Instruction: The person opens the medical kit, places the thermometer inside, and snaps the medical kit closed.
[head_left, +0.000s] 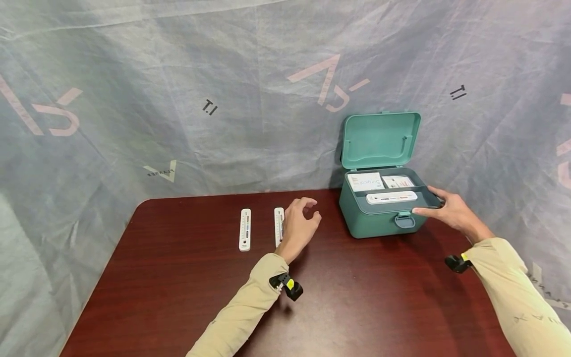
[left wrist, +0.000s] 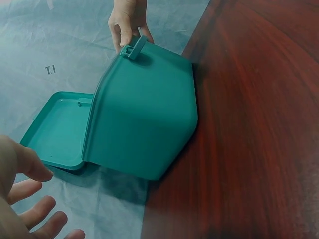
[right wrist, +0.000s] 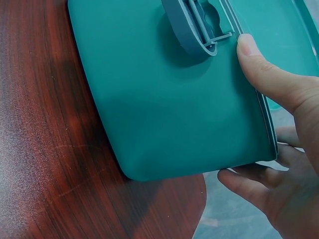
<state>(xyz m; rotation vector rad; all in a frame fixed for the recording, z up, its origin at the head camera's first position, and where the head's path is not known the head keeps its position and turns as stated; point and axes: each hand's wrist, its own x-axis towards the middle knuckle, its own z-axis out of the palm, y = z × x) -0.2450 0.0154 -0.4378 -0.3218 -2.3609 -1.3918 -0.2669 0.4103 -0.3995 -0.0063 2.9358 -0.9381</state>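
A green storage box (head_left: 379, 225) stands at the right of the table with its lid raised. My right hand (head_left: 455, 214) grips its right front corner; the thumb (right wrist: 256, 59) lies along the front rim near the latch (right wrist: 187, 30) and the fingers are against the side. One white thermometer (head_left: 391, 197) lies in the front of the box's tray. To the left of the box, my left hand (head_left: 300, 225) is held over the table with loosely bent fingers and nothing in them. It partly covers a second thermometer (head_left: 278, 223). Farther left lies a third thermometer (head_left: 245, 229).
Behind the tray's divider are a white packet marked "Surgical" (head_left: 366, 182) and another small white packet (head_left: 398, 182). The open lid (head_left: 381, 139) leans back near a grey cloth (head_left: 258, 99) hanging behind the dark red table (head_left: 178, 287).
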